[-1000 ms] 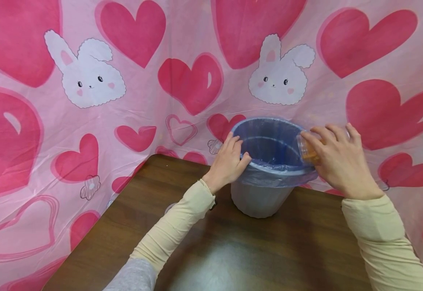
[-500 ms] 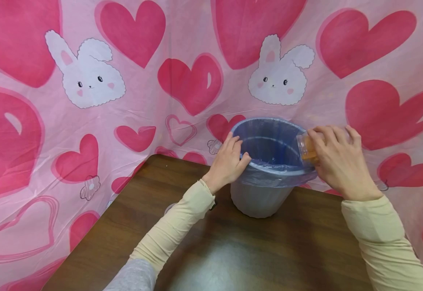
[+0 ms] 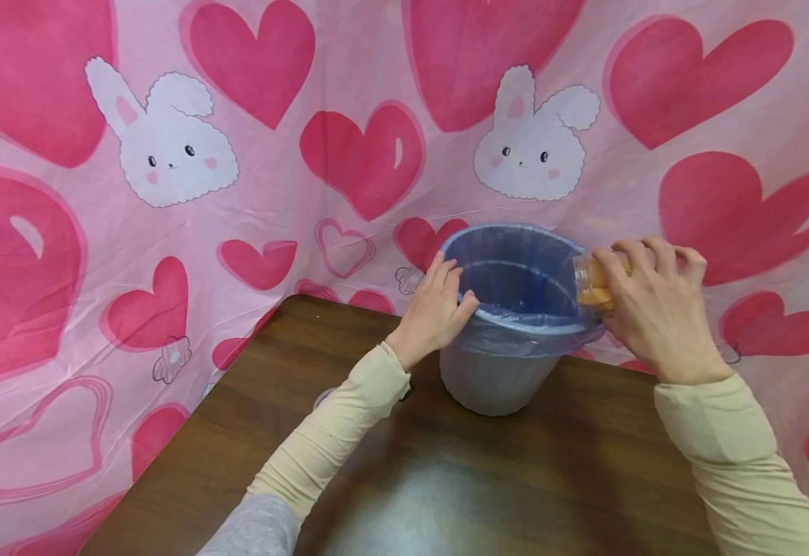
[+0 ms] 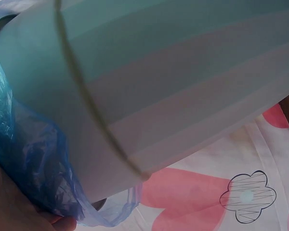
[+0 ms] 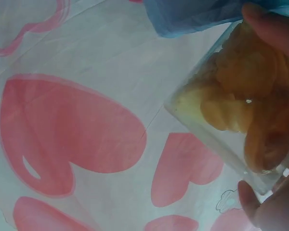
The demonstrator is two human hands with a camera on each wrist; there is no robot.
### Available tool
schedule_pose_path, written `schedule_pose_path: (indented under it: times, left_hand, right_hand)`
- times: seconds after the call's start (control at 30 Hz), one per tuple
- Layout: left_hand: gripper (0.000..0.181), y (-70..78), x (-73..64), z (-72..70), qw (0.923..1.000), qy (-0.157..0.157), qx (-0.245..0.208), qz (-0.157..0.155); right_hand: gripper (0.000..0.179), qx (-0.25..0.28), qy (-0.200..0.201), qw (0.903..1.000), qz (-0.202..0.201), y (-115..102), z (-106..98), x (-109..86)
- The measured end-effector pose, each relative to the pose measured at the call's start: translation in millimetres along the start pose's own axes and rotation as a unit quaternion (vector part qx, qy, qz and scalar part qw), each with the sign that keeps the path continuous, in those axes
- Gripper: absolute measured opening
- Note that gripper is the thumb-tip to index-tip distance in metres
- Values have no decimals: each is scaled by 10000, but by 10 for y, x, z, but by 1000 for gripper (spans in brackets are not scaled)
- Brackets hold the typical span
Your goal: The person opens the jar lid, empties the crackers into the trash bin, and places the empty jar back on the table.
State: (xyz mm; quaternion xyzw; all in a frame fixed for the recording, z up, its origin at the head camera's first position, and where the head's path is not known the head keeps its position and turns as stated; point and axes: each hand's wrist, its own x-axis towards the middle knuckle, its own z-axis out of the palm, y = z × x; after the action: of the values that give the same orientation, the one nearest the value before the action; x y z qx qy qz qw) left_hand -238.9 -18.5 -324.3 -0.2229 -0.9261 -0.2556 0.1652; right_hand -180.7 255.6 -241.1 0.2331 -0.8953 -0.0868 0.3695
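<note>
A pale trash can (image 3: 496, 382) stands on the table, lined with a translucent blue bag (image 3: 522, 340) folded over its rim. My left hand (image 3: 433, 313) grips the rim at the left, fingers over the bag and thumb at the front. My right hand (image 3: 654, 309) holds a clear plastic jar (image 3: 588, 286) on its side, its left end right at the can's right rim. Orange-brown, slice-like pieces (image 5: 248, 72) fill much of the jar in the right wrist view. The can's ribbed wall (image 4: 149, 91) takes up most of the left wrist view.
The brown wooden table (image 3: 446, 494) ends close behind the can, against a pink sheet (image 3: 265, 201) printed with hearts and rabbits. A small clear round-edged thing (image 3: 322, 397) lies on the table, partly hidden by my left sleeve.
My right hand has shifted slightly to the right with the jar, and more of the orange contents shows. The left hand and the trash can stay put.
</note>
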Motion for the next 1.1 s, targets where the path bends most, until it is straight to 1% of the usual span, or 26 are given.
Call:
schedule_pose_path:
  times: [0.1, 0.17, 0.27, 0.4, 0.57, 0.77, 0.83, 0.93, 1.03, 1.1]
  left_hand:
    - [59, -9, 1, 6, 10000, 18, -12, 8]
    - [60, -12, 3, 7, 10000, 13, -18, 12]
    - [60, -16, 9, 5, 10000, 1, -9, 18]
    - [61, -16, 11, 0, 10000, -26, -14, 13]
    - [61, -16, 9, 1, 10000, -19, -18, 10]
    - [60, -16, 3, 12, 10000, -16, -41, 10]
    - [60, -17, 1, 13, 10000, -16, -43, 14]
    - [60, -19, 1, 13, 10000, -22, -38, 15]
    - [58, -18, 3, 11, 10000, -10, -42, 15]
    - [57, -17, 4, 7, 10000, -3, -43, 15]
  right_hand:
    - [93, -90, -166, 9997, 122, 2, -15, -6]
    - [97, -162, -241, 9995, 128, 9, -25, -10]
    - [103, -222, -361, 9991, 31, 21, -37, -10]
    - [111, -139, -557, 9983, -109, 38, -48, -12]
    - [111, 29, -758, 9971, -109, 40, -60, -16]
    - [104, 334, -1009, 9943, -30, 2, -83, -10]
    - [101, 346, -967, 9947, -59, -10, -83, -9]
    - [99, 280, -785, 9965, -100, -18, -78, -4]
    - [98, 209, -621, 9979, -19, -19, -69, 1]
    - [96, 182, -626, 9978, 81, -21, -69, 4]
